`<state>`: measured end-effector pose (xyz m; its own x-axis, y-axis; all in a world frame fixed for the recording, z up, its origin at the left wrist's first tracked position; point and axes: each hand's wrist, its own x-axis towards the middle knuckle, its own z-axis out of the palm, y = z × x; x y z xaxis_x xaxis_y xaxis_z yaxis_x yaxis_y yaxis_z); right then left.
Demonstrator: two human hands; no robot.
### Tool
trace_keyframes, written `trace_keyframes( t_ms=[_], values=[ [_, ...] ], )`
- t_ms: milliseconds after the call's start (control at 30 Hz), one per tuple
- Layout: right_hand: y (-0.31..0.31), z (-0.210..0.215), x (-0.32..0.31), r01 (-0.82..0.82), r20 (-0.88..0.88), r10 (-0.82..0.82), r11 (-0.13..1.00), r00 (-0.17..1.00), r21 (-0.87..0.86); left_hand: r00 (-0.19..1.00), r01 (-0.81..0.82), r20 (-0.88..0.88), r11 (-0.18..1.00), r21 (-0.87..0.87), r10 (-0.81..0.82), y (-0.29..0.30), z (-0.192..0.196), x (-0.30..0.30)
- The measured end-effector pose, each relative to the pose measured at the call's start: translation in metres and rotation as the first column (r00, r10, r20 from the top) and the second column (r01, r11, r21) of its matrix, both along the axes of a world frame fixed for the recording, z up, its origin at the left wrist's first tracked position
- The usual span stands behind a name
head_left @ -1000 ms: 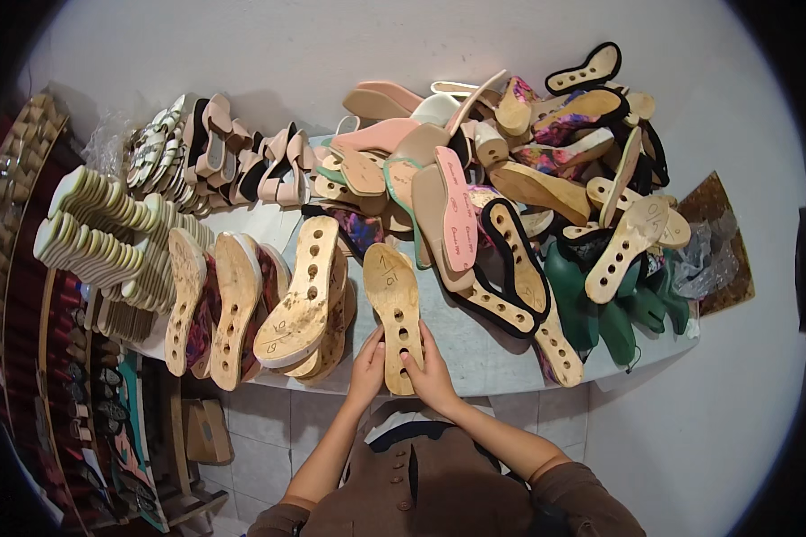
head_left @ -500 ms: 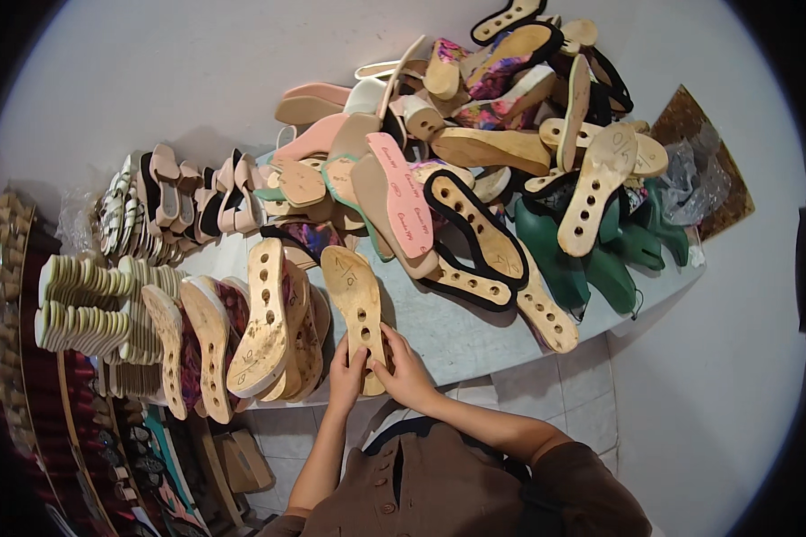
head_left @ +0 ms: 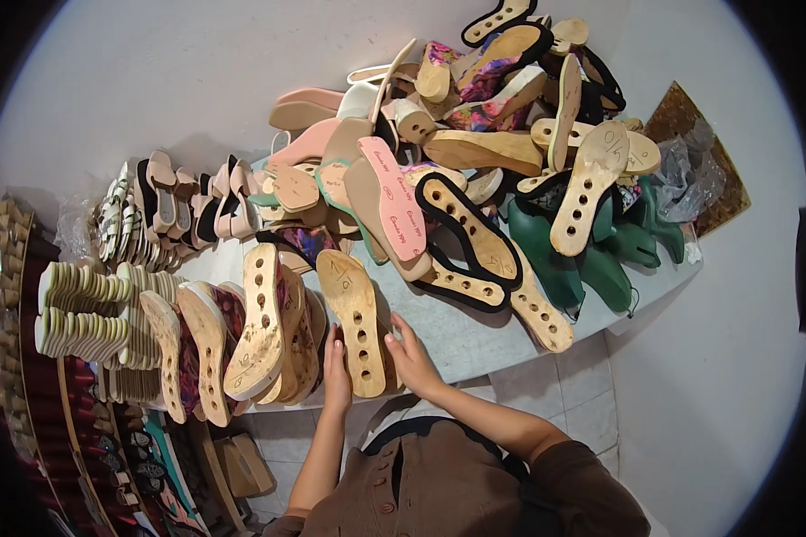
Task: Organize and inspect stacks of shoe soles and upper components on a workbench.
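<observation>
A pale wooden shoe sole point(head_left: 347, 291) with a row of round holes stands in front of me near the table's front edge, its heel part toward me. My left hand point(head_left: 336, 374) is beside its left edge, fingers straight and pointing away from me. On the other side, my right hand point(head_left: 413, 362) is held with its fingers stretched out and apart, a small gap from the sole. Left of my left hand, more wooden soles point(head_left: 261, 309) stand in a row, some with purple floral sides.
A heap of soles, pink insoles point(head_left: 392, 197) and black-rimmed soles point(head_left: 468, 228) covers the table's far middle. Green shoe lasts point(head_left: 546, 255) lie at the right. Stacked cream soles point(head_left: 82, 309) and strappy sandals point(head_left: 163, 192) fill the left. A wall point(head_left: 734, 340) stands at the right.
Both hands have let go of the near end of the wooden sole and moved apart to its two sides. The view has shifted slightly.
</observation>
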<state>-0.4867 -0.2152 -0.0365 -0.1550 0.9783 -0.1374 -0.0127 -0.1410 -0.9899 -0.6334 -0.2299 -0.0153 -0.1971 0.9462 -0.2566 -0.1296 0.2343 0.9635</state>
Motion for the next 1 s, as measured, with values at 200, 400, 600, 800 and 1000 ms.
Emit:
trace_keyframes(
  t_ms=[200, 400, 600, 800, 1000],
  values=[
    [0.008, -0.03, -0.013, -0.039, -0.125, 0.034, 0.999, 0.992, -0.033, 0.942, -0.012, 0.335, 0.998, -0.058, 0.031, 0.004, -0.014, 0.003],
    [0.005, -0.036, -0.024, -0.125, 0.0, 0.125, 0.992, 0.992, -0.002, 0.891, 0.103, 0.454, 0.979, -0.178, -0.011, 0.005, -0.018, -0.005],
    [0.002, -0.033, -0.028, -0.129, 0.045, 0.126, 0.99, 0.991, 0.065, 0.896, 0.017, 0.442, 0.992, -0.125, 0.04, 0.005, -0.022, -0.008],
    [0.012, -0.034, -0.02, -0.163, 0.136, 0.142, 0.975, 0.98, 0.152, 0.888, 0.03, 0.456, 0.984, -0.178, 0.056, 0.002, -0.007, 0.004],
    [0.011, -0.024, -0.02, -0.171, 0.146, 0.145, 0.967, 0.979, 0.19, 0.949, 0.055, 0.314, 0.997, -0.053, -0.036, 0.002, -0.018, -0.001]
  ],
)
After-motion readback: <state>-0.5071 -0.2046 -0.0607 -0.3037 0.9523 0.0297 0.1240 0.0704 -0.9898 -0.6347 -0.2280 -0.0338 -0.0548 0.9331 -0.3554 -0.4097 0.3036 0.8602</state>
